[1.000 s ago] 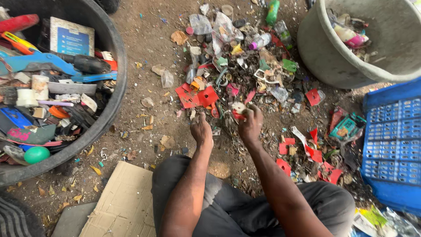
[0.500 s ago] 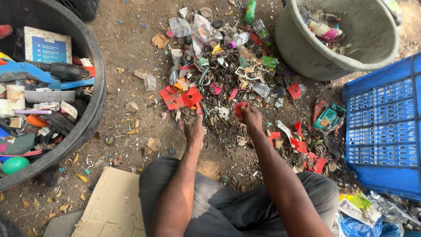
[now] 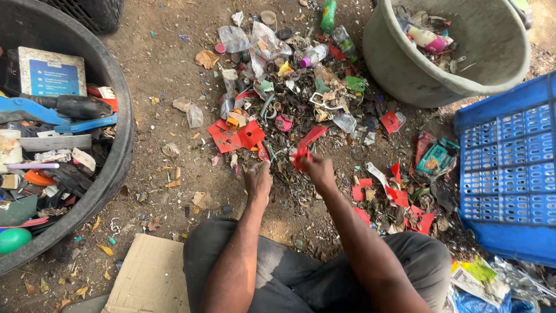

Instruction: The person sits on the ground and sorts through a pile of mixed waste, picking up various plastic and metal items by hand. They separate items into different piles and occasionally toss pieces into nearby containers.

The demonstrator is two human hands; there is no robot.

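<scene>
My right hand (image 3: 319, 171) is closed on a bent red plastic shard (image 3: 306, 145) and holds it just above the dirt. My left hand (image 3: 258, 181) reaches down into the scrap beside it, fingers curled on small bits near a flat red plastic piece (image 3: 236, 137); whether it grips anything is hidden. Both hands work at the near edge of a heap of mixed plastic scrap (image 3: 295, 87) with wrappers, caps and bottles. My legs in dark trousers (image 3: 289, 272) fill the bottom of the view.
A black tub (image 3: 119, 145) full of sorted junk stands at the left. A grey bucket (image 3: 405, 75) with some bottles is at the upper right, a blue crate (image 3: 509, 174) at the right. Cardboard (image 3: 150, 278) lies by my left knee. More red shards (image 3: 399, 197) lie right.
My right hand has picked a red shard out of the scrap and lifted it. My left hand has stayed low in the pile. The camera has shifted so the tubs sit further left.
</scene>
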